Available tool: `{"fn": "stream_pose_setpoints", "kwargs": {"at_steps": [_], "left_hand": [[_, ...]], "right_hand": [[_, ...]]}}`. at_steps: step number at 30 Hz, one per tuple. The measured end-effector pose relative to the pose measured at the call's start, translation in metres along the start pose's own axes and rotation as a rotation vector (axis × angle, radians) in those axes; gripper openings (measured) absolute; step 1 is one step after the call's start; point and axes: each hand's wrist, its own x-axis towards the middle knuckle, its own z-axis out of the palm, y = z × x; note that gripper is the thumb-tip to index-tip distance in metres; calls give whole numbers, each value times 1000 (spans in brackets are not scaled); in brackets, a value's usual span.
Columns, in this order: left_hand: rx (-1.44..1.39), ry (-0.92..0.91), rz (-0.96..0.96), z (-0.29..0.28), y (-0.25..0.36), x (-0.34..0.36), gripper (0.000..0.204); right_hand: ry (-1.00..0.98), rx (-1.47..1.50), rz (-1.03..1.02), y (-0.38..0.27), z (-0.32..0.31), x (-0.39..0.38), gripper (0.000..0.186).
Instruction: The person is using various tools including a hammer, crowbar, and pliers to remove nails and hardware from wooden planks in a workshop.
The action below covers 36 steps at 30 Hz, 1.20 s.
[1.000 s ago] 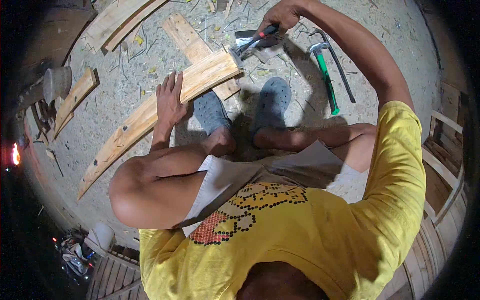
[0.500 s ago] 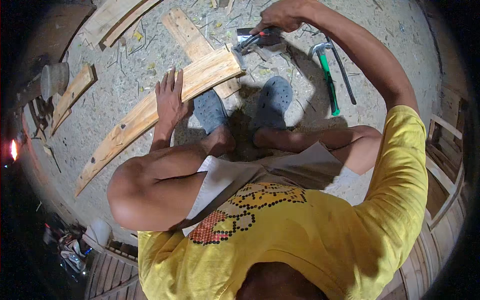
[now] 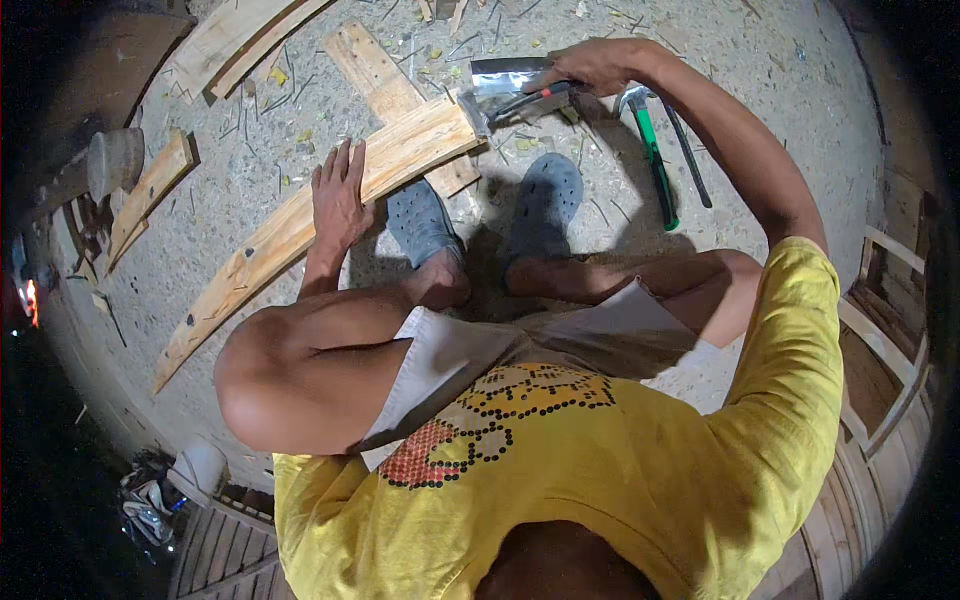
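Squatting on rough, littered ground point(image 3: 770, 110), the person in the yellow shirt point(image 3: 610, 460) leans over a long curved board point(image 3: 285, 232). From where I stand, it sweeps from the lower left up to a blunt end ahead of the feet, crossing over a shorter plank point(image 3: 380, 80). More cut boards point(image 3: 232, 50) lie at the upper left, well apart from it.

Two blue-grey clogs point(image 3: 547, 200) are planted side by side, the left one with its toe right by the board's near edge. The left hand point(image 3: 342, 205) lies flat on the wood, fingers long and fairly close together, pressing rather than gripping. The right hand point(image 3: 600, 66) reaches far out beyond the blunt end, its fingers bent over the tail of a dark-handled tool point(image 3: 525, 102); whether they are closed around it I can't tell from here. The tool's metal end sits against the board's end.

Off to the right lies a green-handled hammer point(image 3: 655, 170), with a dark bar point(image 3: 690, 150) just beside it. A flat black-and-silver piece point(image 3: 508, 76) shows next to the right fingers. Smallest of all, a yellow scrap point(image 3: 277, 74) dots the ground.

I'd judge the step in hand to be bracing the board while the tool is worked at its end. The next move seems to call for firm weight under the left palm and a sure hold on the handle.
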Motion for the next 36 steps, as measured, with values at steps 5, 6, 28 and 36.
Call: {"fn": "stream_pose_setpoints", "kwargs": {"at_steps": [5, 6, 28, 36], "left_hand": [[-26, -14, -4, 0, 5, 6, 98], [-20, -19, -19, 0, 1, 1, 98], [7, 8, -31, 3, -1, 3, 99], [-11, 17, -7, -3, 1, 4, 97]], "right_hand": [[-66, -84, 1, 16, -13, 19, 74], [-66, -86, -16, 8, -25, 27, 74], [187, 581, -67, 11, 63, 8, 76], [843, 964, 391, -153, 178, 56, 83]]}}
